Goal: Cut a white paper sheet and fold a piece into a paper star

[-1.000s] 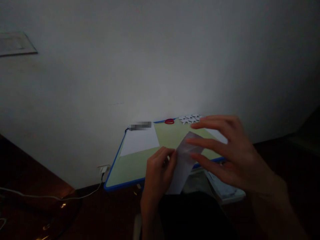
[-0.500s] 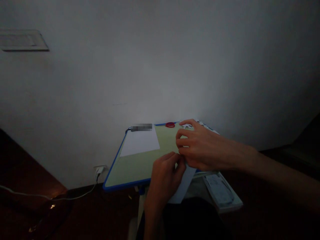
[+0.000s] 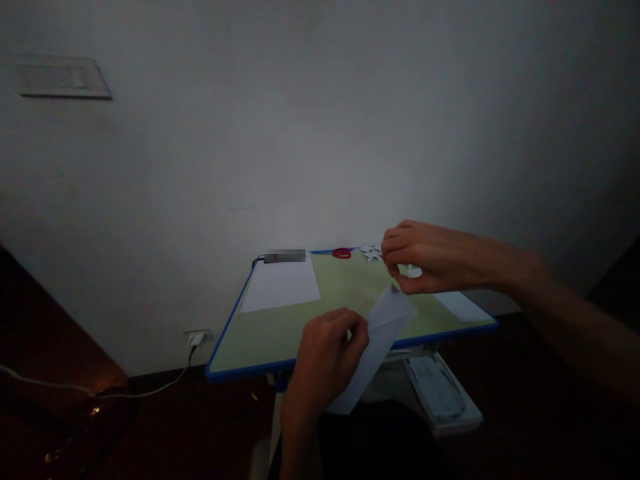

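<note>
My left hand [image 3: 327, 357] is closed on the lower left part of a folded white paper [image 3: 375, 343], held over the near edge of a small green desk with a blue rim [image 3: 250, 363]. My right hand [image 3: 425, 260] pinches the paper's upper corner with thumb and fingertips, raised a little above the desk. The room is dim.
A flat white sheet [image 3: 283, 287] lies at the desk's far left. Red scissors [image 3: 342, 253] and white paper cut-outs [image 3: 371, 252] sit at the far edge by the wall. A tray [image 3: 440, 393] hangs under the desk. A cable [image 3: 150, 390] runs across the dark floor.
My right hand has lifted off the paper, moved up and to the right, and now pinches its top corner. The paper's upper flap has come up with it. My left hand stays put.
</note>
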`<state>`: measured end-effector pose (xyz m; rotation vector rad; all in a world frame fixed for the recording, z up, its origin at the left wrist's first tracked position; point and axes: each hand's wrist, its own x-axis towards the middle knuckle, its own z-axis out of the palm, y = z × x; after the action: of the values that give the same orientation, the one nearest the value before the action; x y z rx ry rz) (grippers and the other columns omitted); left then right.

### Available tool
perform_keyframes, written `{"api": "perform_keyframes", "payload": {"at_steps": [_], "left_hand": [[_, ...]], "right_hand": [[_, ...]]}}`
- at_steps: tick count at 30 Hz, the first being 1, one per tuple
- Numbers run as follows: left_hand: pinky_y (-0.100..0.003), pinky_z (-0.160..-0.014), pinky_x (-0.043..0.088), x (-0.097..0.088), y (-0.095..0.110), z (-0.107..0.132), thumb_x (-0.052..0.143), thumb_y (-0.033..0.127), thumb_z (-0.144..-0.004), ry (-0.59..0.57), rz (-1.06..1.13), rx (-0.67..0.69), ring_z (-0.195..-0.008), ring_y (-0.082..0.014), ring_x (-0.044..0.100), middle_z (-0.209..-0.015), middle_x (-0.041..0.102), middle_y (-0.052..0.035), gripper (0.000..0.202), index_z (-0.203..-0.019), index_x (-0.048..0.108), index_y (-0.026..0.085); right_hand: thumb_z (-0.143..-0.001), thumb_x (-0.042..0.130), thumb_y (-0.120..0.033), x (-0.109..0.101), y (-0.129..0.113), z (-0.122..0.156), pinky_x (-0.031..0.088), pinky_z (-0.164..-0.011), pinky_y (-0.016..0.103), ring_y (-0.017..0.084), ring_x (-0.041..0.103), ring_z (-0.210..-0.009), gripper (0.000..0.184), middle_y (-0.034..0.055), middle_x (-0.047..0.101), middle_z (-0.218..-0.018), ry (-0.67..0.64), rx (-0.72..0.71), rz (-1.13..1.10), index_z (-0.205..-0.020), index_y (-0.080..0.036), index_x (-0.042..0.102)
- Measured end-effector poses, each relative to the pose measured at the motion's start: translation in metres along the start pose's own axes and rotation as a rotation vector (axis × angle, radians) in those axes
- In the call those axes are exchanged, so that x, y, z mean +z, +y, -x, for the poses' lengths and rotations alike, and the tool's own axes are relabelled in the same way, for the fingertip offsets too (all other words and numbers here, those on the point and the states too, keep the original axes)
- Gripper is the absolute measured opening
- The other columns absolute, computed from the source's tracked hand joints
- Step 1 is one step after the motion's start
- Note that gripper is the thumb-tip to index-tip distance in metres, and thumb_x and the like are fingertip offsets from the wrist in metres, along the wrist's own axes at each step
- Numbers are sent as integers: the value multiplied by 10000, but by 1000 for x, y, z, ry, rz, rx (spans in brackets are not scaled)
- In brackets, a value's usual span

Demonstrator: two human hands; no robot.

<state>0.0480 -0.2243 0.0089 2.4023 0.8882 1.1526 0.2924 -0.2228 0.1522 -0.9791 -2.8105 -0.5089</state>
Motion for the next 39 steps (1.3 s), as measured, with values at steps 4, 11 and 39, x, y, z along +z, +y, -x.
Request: {"api": "perform_keyframes", "payload": {"at_steps": [4, 11, 39], "left_hand": [[-263, -607, 399, -7, -7, 0, 598, 198, -976, 91, 59, -17, -600, -137, 582, -686, 675, 3, 249, -741, 681, 191], [-250, -593, 419, -13, -20, 2, 601, 251, -986, 121, 147, -53, -611, -134, 594, -709, 704, -3, 244, -784, 722, 184], [-291, -657, 408, -7, -7, 4, 662, 63, -774, 353, -11, -9, -660, -156, 565, -658, 667, 18, 170, -682, 676, 205]], "right_hand": [[-893, 672, -218, 5, 10, 21, 483, -843, 399, 243, 670, -846, 87, 43, 741, -867, 281, 187, 1, -820, -226, 719], [-938, 750, -405, 62, -30, 8, 548, -963, 412, 255, 724, -1089, 370, 70, 787, -1182, 536, 335, -435, -1275, -255, 716], [-974, 725, -317, 30, -37, -2, 519, -722, 319, 192, 719, -775, 137, 2, 800, -841, 543, 299, -390, -875, -241, 782]]}}
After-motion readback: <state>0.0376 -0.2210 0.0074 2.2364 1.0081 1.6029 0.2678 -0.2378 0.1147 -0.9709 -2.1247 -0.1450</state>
